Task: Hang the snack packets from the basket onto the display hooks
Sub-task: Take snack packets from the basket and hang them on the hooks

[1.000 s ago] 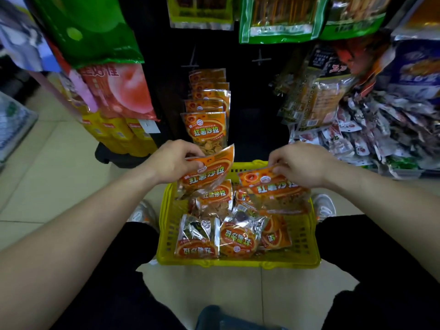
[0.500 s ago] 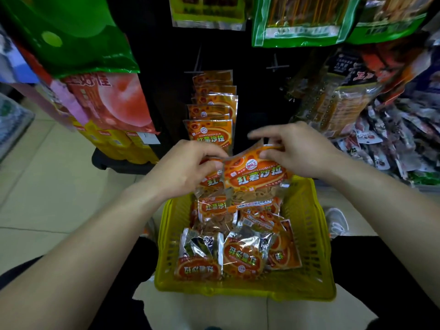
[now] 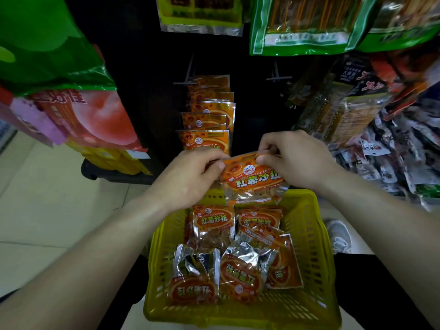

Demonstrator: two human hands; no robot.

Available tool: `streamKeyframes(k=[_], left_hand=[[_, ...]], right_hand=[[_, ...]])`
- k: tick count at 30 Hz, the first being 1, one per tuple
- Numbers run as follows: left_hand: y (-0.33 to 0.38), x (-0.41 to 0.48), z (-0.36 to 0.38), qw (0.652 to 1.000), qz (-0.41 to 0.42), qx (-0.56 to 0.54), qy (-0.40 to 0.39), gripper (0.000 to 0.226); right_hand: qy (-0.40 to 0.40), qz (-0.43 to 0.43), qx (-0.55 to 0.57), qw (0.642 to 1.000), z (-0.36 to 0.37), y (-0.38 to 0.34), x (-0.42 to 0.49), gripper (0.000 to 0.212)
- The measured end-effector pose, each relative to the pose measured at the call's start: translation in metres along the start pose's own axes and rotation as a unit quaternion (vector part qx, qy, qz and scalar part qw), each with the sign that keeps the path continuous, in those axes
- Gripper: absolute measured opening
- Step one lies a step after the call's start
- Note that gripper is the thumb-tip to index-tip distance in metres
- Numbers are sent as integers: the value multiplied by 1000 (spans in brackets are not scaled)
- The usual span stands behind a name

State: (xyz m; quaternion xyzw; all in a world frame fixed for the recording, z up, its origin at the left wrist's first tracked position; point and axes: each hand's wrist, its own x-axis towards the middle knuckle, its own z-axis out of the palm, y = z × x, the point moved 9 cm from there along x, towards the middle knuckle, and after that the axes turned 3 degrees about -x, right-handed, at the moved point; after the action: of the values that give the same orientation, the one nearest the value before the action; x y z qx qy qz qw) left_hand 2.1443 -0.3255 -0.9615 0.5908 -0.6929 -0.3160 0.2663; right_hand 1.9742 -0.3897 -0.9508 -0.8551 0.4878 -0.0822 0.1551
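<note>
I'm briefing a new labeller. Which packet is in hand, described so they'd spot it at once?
Find the yellow basket on the floor. Above its far rim, the left hand and right hand pinch the top edge of one orange packet. Unlike the packets lying in the basket and the row hanging behind, it alone is held up.

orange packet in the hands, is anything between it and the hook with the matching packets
The left hand and right hand hold the packet just before the hanging row; nothing visible lies between.

Head-worn wide view looks forward and down; close over basket (image 3: 316,234), facing hooks (image 3: 188,75).
</note>
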Motion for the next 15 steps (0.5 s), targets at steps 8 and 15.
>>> streamKeyframes(k=[8, 15], left_hand=[[1, -3, -14, 996, -26, -12, 89, 7], [2, -3, -15, 992, -64, -66, 86, 26]], right_hand=[[8, 21, 43, 999, -8, 2, -7, 27], [-18, -12, 127, 992, -9, 4, -10, 16]])
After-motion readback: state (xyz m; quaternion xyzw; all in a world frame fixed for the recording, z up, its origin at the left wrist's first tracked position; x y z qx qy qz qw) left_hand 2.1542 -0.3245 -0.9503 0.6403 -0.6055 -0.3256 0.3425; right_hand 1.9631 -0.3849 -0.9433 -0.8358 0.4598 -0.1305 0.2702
